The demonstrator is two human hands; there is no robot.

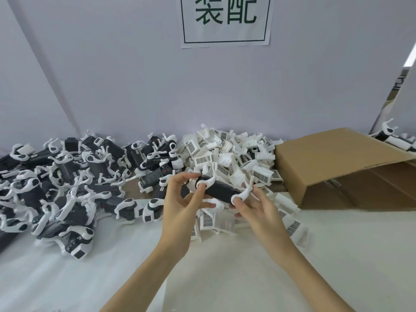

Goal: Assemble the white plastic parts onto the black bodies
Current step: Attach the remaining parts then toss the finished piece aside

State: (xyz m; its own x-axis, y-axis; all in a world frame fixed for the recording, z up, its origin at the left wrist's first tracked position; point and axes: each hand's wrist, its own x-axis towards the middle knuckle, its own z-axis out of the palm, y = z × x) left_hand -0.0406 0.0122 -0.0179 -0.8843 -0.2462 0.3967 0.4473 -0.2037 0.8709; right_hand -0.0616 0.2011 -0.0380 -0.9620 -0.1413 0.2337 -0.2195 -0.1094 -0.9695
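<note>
One black body [219, 190] is held in the air over the pile of white parts [234, 154], pinched at either end by the left hand [180, 199] and right hand [252, 206]. Fitting appears underway; next, a white part likely needs seating.

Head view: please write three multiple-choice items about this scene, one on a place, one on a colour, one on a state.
1. Where is the cardboard box?
A. Right of the pile of loose white parts
B. Left of the pile of black bodies
C. Under the wall sign

2. What colour are the sign's characters?
A. Red
B. Dark green
C. Yellow

3. What are the hands doing?
A. Both rest flat on the table
B. Only one holds something
C. Left hand and right hand hold one black body between them

Answers: 1 A, the box lies at the right, past the white pile. 2 B, the strokes are dark green on white. 3 C, fingers of both hands grip its two ends.
</note>
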